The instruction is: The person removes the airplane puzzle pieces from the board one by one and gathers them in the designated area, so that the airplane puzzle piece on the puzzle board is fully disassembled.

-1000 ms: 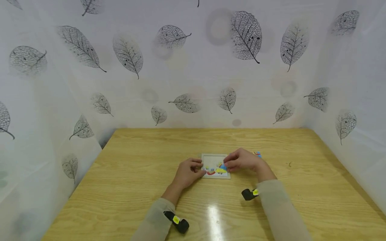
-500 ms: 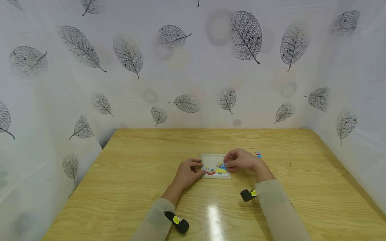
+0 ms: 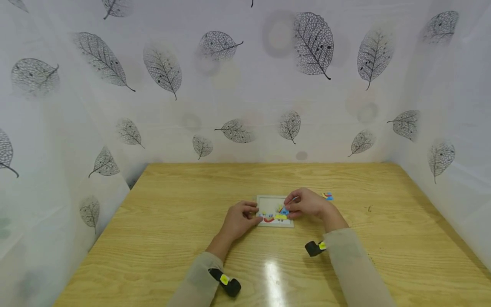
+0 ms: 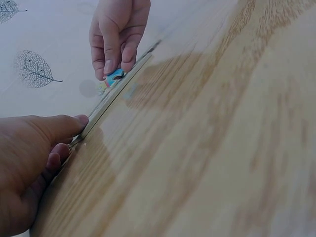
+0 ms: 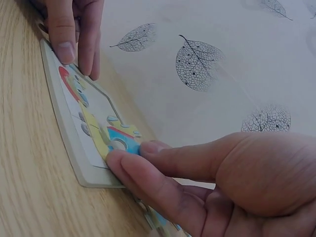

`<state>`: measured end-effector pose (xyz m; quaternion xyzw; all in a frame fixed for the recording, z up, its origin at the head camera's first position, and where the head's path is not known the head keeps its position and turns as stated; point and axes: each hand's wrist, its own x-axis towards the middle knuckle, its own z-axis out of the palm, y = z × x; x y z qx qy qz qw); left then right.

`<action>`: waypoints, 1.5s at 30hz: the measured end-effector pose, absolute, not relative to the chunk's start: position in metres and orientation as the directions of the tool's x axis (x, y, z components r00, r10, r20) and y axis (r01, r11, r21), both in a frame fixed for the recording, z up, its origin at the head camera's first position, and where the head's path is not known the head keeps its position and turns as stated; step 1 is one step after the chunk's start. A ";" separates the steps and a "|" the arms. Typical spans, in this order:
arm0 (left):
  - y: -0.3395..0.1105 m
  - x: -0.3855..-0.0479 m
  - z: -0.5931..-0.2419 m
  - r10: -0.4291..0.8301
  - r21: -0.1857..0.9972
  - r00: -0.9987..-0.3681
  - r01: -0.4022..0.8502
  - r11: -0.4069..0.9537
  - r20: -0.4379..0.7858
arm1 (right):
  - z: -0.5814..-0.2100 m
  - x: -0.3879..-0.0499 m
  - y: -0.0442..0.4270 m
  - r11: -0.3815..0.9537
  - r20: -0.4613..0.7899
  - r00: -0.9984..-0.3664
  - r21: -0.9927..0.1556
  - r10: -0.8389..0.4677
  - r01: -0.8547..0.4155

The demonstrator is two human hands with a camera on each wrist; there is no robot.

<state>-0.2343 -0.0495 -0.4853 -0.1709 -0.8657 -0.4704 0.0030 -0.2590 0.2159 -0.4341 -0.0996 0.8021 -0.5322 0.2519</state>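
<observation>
The frame, pale and shallow, is lying flat on the wood-grained tabletop, centred between the person's two hands. The left hand is holding the frame by its left side; the thumb is resting over the rim near the front corner, and the fingers are bending in against the edge above it. The right hand is working at the opposite side; its grip is pinching a blue piece between thumb and forefinger, while the remaining fingers are curling beneath. The blue piece, bearing a red stripe and a pale round mark, is sitting over the right part of the frame, just beside a yellow area of the picture; whether it is seating fully cannot be told. Printed pieces in red and yellow are lining the frame's near side, and the far left portion is showing bare base. A loose piece is lying on the tabletop beyond the right hand, outside the frame. Light sleeves are covering both forearms, each carrying a black wrist device with a yellow label. A leaf-printed backdrop is enclosing the tabletop at the rear and sides.
</observation>
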 end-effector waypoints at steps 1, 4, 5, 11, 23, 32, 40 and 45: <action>-0.049 -0.235 -0.486 0.294 0.815 -0.941 0.299 0.497 0.166 | -0.434 -0.259 0.217 0.412 -0.293 -0.853 -0.905 -0.433 0.102; -0.050 -0.235 -0.486 0.295 0.817 -0.941 0.299 0.493 0.166 | -0.437 -0.260 0.223 0.392 -0.283 -0.852 -0.914 -0.440 0.102; -0.050 -0.235 -0.486 0.295 0.819 -0.941 0.298 0.491 0.166 | -0.438 -0.261 0.225 0.382 -0.282 -0.852 -0.918 -0.441 0.106; -0.050 -0.235 -0.485 0.297 0.817 -0.940 0.302 0.492 0.168 | -0.440 -0.263 0.235 0.334 -0.284 -0.850 -0.932 -0.443 0.138; -0.049 -0.234 -0.483 0.292 0.810 -0.942 0.297 0.505 0.164 | -0.433 -0.260 0.261 0.313 -0.269 -0.856 -0.940 -0.441 0.134; -0.049 -0.234 -0.485 0.290 0.818 -0.944 0.290 0.498 0.158 | -0.432 -0.257 0.283 0.294 -0.254 -0.875 -0.946 -0.413 0.136; -0.050 -0.234 -0.484 0.297 0.820 -0.940 0.301 0.486 0.169 | -0.436 -0.254 0.302 0.247 -0.242 -0.886 -0.957 -0.395 0.151; -0.050 -0.235 -0.485 0.296 0.821 -0.941 0.296 0.488 0.163 | -0.439 -0.253 0.313 0.232 -0.247 -0.898 -0.958 -0.364 0.170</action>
